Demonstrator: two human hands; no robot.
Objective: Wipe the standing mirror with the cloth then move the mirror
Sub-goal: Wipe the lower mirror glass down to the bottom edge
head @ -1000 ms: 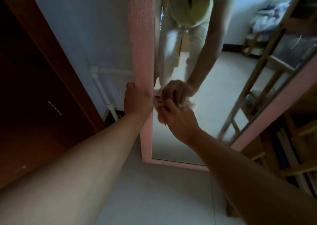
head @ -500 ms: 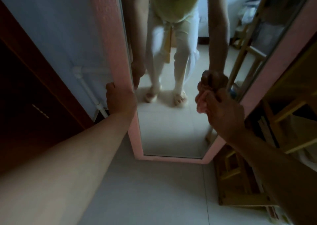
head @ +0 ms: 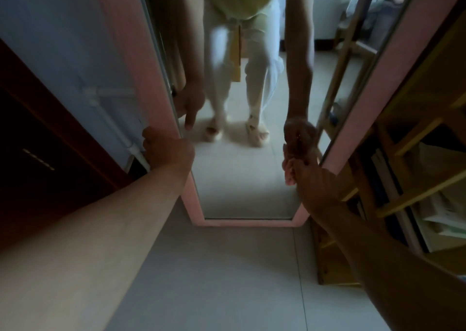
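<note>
Pink-framed standing mirror [head: 121, 60] stood upright between your hands; left hand [head: 167, 151] gripped its left edge, right hand [head: 306, 176] curled at the right edge, contents unclear

Head view, downward, close to mirror [head: 242, 179]

Pink-framed mirror [head: 118, 53], pale grey floor tiles [head: 214, 280], light-blue wall [head: 63, 40] (white pipe [head: 111, 118]), yellow-wood shelf [head: 413, 134]
</note>
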